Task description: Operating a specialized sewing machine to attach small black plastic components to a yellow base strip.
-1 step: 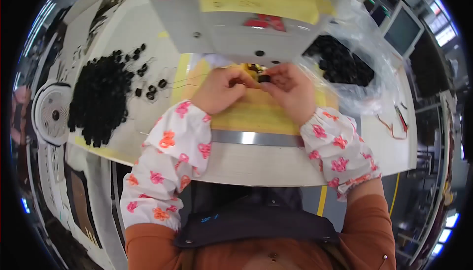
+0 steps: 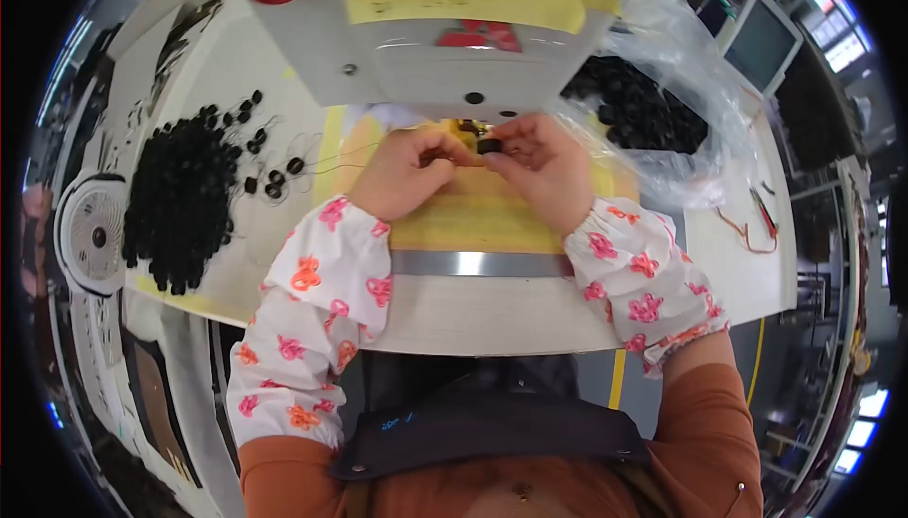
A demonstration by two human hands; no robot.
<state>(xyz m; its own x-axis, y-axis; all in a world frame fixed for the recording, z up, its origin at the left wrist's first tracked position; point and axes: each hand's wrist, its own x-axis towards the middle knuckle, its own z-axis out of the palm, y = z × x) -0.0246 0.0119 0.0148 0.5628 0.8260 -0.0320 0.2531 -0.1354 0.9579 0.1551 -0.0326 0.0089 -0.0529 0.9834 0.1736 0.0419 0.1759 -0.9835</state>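
Between the thumb and fingers of my right hand (image 2: 547, 170) is a small black round piece (image 2: 490, 146), held just in front of the machine. My left hand (image 2: 405, 174) is beside it, its fingers closed in a pinch, and what they hold is hidden. Thin threads (image 2: 345, 156) run from the left side of the table toward my left hand. Both hands work over a yellow-covered surface (image 2: 473, 220), under the front of a white machine (image 2: 454, 64). Some brass-coloured parts (image 2: 465, 130) show behind my fingers.
A large heap of black pieces (image 2: 180, 201) with trailing threads lies at the left, and several loose ones are near it. A clear plastic bag (image 2: 705, 173) of black pieces stands at the right. Beyond it are red-handled snips (image 2: 762, 210). A white fan (image 2: 92, 234) is at far left.
The whole view has shifted slightly, so the machine and table appear a little farther left. My hands keep the same pose, with the black piece still in my right fingers.
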